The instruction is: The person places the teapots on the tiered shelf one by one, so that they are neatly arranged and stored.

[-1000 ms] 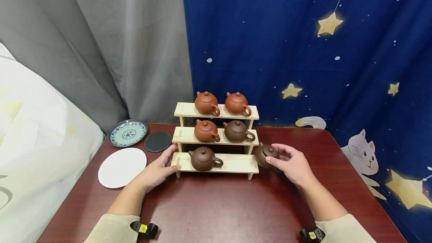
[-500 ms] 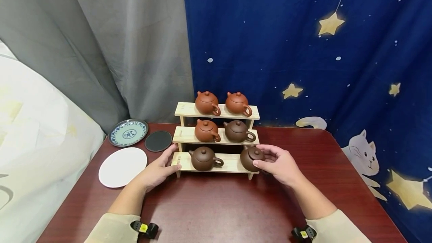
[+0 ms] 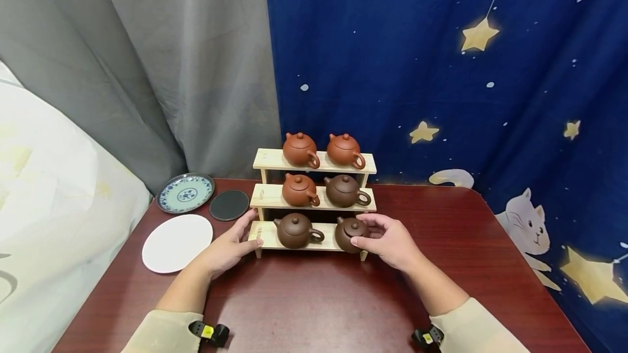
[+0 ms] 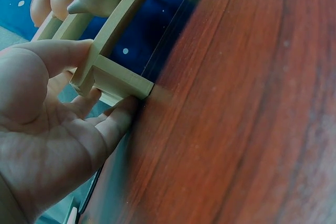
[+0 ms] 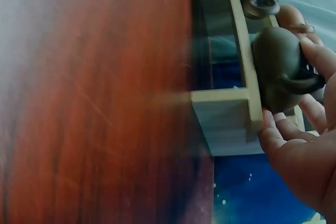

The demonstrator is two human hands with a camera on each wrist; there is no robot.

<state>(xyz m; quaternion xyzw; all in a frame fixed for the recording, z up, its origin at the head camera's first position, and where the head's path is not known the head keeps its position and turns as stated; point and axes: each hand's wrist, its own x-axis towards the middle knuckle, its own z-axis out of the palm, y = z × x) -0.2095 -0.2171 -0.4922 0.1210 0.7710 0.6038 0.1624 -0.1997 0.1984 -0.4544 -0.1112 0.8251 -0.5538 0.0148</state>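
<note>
A three-tier wooden display rack [image 3: 326,229] stands on the table, its left end pinched by my left hand [image 3: 228,248]. In the left wrist view the thumb presses the board's end from one side, with fingers around the leg [image 4: 123,77]. My right hand [image 3: 392,243] holds a dark brown teapot [image 3: 348,233] by its body at the right of the bottom board; its handle [image 5: 302,84] points into the palm. Left of it sits another brown teapot [image 3: 294,231]. The middle board carries a reddish teapot [image 3: 298,190] and a brown teapot [image 3: 342,192].
Two reddish teapots, a left one [image 3: 299,151] and a right one [image 3: 343,151], stand on the top board. Left of the rack lie a blue-patterned plate [image 3: 185,194], a black round mat [image 3: 229,205] and a white plate [image 3: 177,244] on the red-brown table [image 3: 314,304]. Curtains hang behind.
My right hand has carried the brown teapot leftward, from beside the rack's right end to over the bottom board, and the teapot has turned a little. The left hand has stayed at the rack.
</note>
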